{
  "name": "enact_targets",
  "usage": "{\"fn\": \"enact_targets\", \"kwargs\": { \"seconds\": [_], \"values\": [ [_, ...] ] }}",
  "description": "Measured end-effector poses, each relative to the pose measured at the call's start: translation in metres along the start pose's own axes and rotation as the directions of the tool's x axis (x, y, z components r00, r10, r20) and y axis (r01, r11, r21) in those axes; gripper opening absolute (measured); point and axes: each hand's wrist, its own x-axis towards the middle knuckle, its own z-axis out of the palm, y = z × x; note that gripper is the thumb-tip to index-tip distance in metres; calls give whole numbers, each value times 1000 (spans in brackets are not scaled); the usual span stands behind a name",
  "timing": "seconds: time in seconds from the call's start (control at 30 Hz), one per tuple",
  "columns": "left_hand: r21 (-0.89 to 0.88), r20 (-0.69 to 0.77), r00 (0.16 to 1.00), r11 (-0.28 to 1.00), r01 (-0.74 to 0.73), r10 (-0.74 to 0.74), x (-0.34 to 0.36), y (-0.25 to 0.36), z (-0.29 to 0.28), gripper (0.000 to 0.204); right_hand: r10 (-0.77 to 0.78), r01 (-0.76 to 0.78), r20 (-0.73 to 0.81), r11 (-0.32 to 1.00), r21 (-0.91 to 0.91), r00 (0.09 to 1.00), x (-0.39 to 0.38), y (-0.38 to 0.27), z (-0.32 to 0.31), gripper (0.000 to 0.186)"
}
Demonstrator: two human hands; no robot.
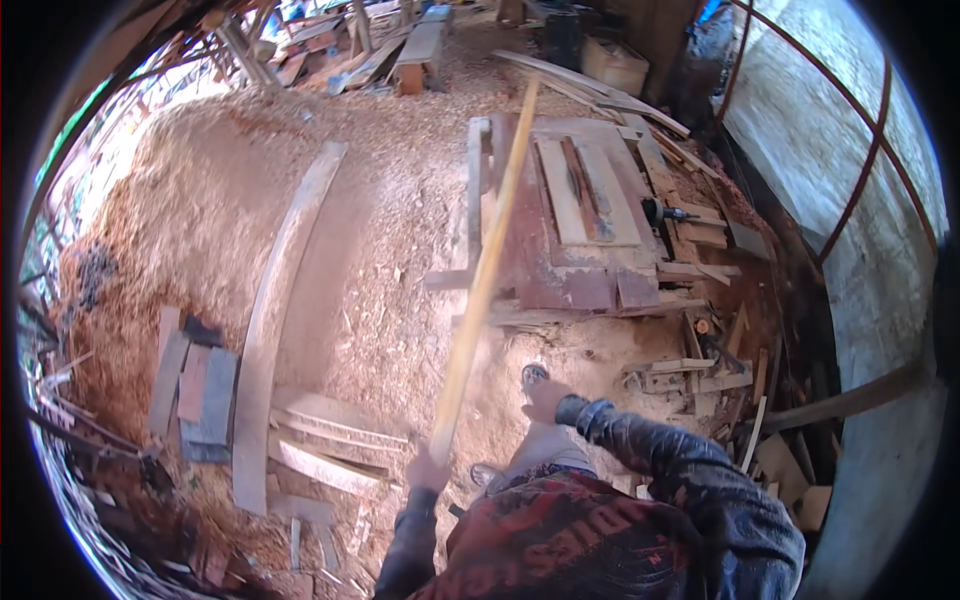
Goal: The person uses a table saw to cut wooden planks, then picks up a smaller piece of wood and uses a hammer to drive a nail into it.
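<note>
A long, pale yellow wooden strip [483,280] rises diagonally from my left hand [428,466], which is closed round its lower end. The strip's far end reaches past a worn maroon panelled door [520,285] lying on timber pieces, with a dark power tool [658,211] at its right. My right hand [545,398] is empty beside my body, its fingers loosely apart and slightly blurred, above my sandalled foot. The strip passes to the left of that hand without touching it.
A long plank [275,330] lies on shavings at left, beside short boards [205,400]. Offcuts [700,375] litter the right, before a pale sheet wall [880,430] with rusty bars. Low wooden benches [418,55], a dark drum [560,40] and loose planks [600,90] stand or lie behind.
</note>
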Motion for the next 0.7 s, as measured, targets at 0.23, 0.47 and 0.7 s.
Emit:
{"fn": "enact_targets", "kwargs": {
  "seconds": [0.23, 0.47, 0.7],
  "values": [
    [-7, 205, 928, 948, 319, -311, -275, -114, 10, 56, -520, 286, -454, 825, -488, 724, 83, -22, -31, 66],
    [115, -125, 772, 763, 636, -624, -572, -229, 48, 41, -695, 899, 573, 296, -323, 435, 74, -172, -26, 25],
    [-90, -3, 709, 707, 702, -705, -379, -125, 53, 41, -889, 999, 456, -47, 12, -47, -5, -271, 37, 22]
  ]
}}
